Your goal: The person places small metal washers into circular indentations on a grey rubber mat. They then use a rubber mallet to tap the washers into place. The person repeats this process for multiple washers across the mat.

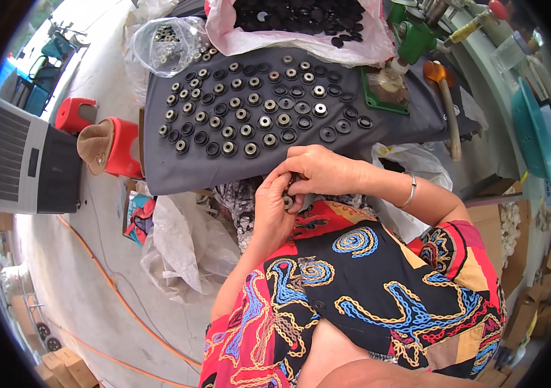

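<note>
My left hand [272,213] and my right hand [317,171] meet close to my chest, below the near edge of the grey cloth [172,169]. Together they pinch a small round part, a black ring with a metal centre [288,202]. The fingers hide most of it. On the cloth lie several rows of round black rings [249,116], many with a metal insert in the middle, some plain black. A silver bangle [411,191] sits on my right wrist.
A pink bag of black rings [301,19] lies at the cloth's far edge, a clear bag of metal parts [168,42] at far left. A green press tool [411,35] and a hammer [447,107] lie right. Red stools [120,145] and a grey cooler [23,161] stand left.
</note>
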{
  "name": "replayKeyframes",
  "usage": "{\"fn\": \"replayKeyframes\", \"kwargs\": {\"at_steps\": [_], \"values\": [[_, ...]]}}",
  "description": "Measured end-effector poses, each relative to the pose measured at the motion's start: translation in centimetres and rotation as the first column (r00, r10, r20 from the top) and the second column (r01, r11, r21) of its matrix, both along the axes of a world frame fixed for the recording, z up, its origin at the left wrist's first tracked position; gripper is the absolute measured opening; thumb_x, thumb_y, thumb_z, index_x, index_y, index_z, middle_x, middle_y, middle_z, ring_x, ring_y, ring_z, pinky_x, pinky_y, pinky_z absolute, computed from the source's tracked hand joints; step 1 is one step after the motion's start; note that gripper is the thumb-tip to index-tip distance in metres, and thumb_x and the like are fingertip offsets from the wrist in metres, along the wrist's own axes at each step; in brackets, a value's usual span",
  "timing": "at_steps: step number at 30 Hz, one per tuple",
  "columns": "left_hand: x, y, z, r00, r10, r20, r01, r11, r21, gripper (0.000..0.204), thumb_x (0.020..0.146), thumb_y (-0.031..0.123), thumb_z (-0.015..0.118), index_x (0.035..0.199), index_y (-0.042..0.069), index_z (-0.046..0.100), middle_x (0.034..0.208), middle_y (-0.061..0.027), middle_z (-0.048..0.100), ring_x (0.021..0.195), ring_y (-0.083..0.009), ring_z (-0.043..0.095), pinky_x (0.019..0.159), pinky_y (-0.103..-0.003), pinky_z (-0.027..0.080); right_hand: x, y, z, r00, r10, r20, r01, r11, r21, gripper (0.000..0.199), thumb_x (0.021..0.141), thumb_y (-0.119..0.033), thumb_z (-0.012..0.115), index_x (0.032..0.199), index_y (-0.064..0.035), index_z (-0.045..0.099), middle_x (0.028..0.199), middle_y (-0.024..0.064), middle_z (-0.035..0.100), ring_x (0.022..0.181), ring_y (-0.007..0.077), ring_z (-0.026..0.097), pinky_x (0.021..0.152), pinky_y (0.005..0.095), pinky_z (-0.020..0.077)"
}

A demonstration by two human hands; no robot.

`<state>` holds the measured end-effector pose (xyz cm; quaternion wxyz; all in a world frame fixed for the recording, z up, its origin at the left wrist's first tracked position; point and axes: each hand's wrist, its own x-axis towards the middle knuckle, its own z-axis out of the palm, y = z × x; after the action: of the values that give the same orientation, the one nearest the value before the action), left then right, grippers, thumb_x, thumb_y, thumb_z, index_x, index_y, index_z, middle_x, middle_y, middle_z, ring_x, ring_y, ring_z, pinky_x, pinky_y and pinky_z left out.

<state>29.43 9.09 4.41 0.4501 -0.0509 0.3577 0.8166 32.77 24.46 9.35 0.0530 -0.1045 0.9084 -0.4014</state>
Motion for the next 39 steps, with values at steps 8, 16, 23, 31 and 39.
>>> {"fn": "replayKeyframes", "kwargs": {"at_steps": [8, 16, 23, 31, 39], "values": [[0.0, -0.4, 0.4, 0.990, -0.006, -0.138, -0.005, 0.997, -0.078, 0.020, 0.091, 0.005, 0.050, 0.107, -0.001, 0.062, 0.074, -0.0021, 0.056, 0.049, -0.0089, 0.049, 0.039, -0.019, 0.028, -0.6, 0.2, 0.5, 1.000, 0.027, 0.008, -0.028, 0.995, 0.093, 0.033, 0.069, -0.009, 0.065, 0.102, -0.0024, 0.068, 0.084, 0.0154, 0.061, 0.081, 0.0326, 0.062, 0.075, 0.0390, 0.0500], [-0.7, -0.8, 0.2, 0.984, -0.033, -0.173, 0.019, 0.997, -0.078, 0.024, 0.095, 0.016, 0.054, 0.111, 0.000, 0.057, 0.074, -0.0059, 0.060, 0.051, -0.0107, 0.053, 0.039, -0.020, 0.031, -1.2, 0.8, -0.3, 0.980, 0.062, -0.187, -0.026, 0.982, 0.189, 0.020, 0.068, -0.008, 0.062, 0.087, -0.0039, 0.068, 0.080, 0.0147, 0.061, 0.078, 0.0323, 0.063, 0.071, 0.0397, 0.0512], [-2.0, -2.1, -1.8, 0.995, 0.026, 0.100, -0.038, 0.993, 0.113, 0.035, 0.098, 0.033, 0.046, 0.107, 0.000, 0.054, 0.084, -0.0123, 0.060, 0.063, -0.0207, 0.057, 0.041, -0.023, 0.035, -7.0, 7.5, -0.3, 0.911, -0.253, -0.325, 0.360, 0.874, 0.327, 0.022, 0.069, -0.010, 0.065, 0.089, -0.0037, 0.068, 0.086, 0.0153, 0.065, 0.085, 0.0317, 0.064, 0.077, 0.0395, 0.0508], [-2.0, -2.5, -1.6, 0.978, 0.007, 0.207, -0.038, 0.989, 0.144, 0.043, 0.099, 0.038, 0.038, 0.107, -0.001, 0.054, 0.086, -0.0143, 0.060, 0.067, -0.0243, 0.057, 0.042, -0.026, 0.037, -9.6, 7.8, -2.0, 0.936, -0.241, -0.257, 0.338, 0.820, 0.462, 0.023, 0.070, -0.010, 0.065, 0.091, -0.0029, 0.068, 0.089, 0.0151, 0.065, 0.086, 0.0311, 0.063, 0.078, 0.0397, 0.0499], [-2.4, -2.4, -1.2, 0.981, 0.018, 0.195, -0.045, 0.990, 0.134, 0.044, 0.100, 0.037, 0.036, 0.109, -0.001, 0.054, 0.086, -0.0146, 0.060, 0.065, -0.0236, 0.057, 0.041, -0.025, 0.036, -10.8, 7.8, -2.3, 0.951, -0.192, -0.244, 0.298, 0.785, 0.543, 0.017, 0.070, -0.009, 0.063, 0.084, -0.0015, 0.067, 0.082, 0.0173, 0.065, 0.082, 0.0344, 0.063, 0.075, 0.0425, 0.0505]]}}
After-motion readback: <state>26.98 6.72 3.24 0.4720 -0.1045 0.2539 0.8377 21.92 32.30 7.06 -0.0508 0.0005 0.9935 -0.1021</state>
